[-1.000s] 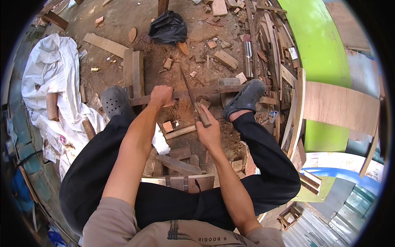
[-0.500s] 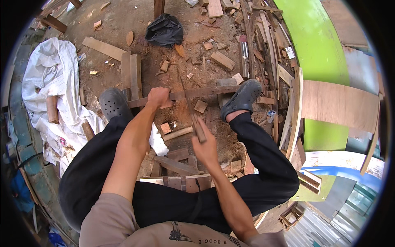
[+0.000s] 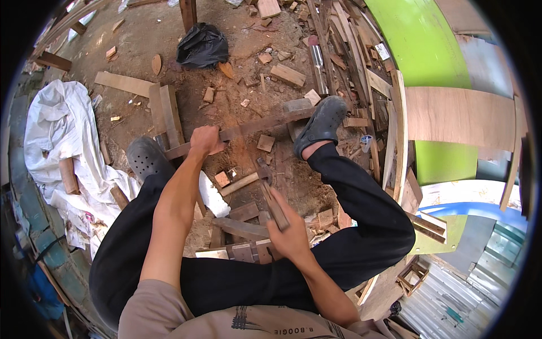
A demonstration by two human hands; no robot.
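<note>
A long dark wooden strip [image 3: 257,125] lies crosswise between my two feet. My left hand [image 3: 206,140] is closed around it, left of its middle. In my right hand [image 3: 288,229] is a handsaw [image 3: 275,208], held by its wooden handle. The saw's thin, blurred blade points away from me and meets the strip just right of my left hand; how deep it sits in the wood I cannot tell. My right clog [image 3: 322,125] is at the strip's right end, beside a grey block [image 3: 297,105]. My left clog [image 3: 148,158] is near its left end.
Wood offcuts [image 3: 288,75] lie scattered over the dirt floor. A black plastic bag [image 3: 203,46] sits ahead, a white sack [image 3: 59,121] at left. Long boards [image 3: 399,135] and a green panel [image 3: 420,51] line the right side. Several wood pieces [image 3: 243,229] lie between my legs.
My right hand has drawn the saw back toward me, handle lower now. My left hand still holds the strip. The whole view has shifted slightly.
</note>
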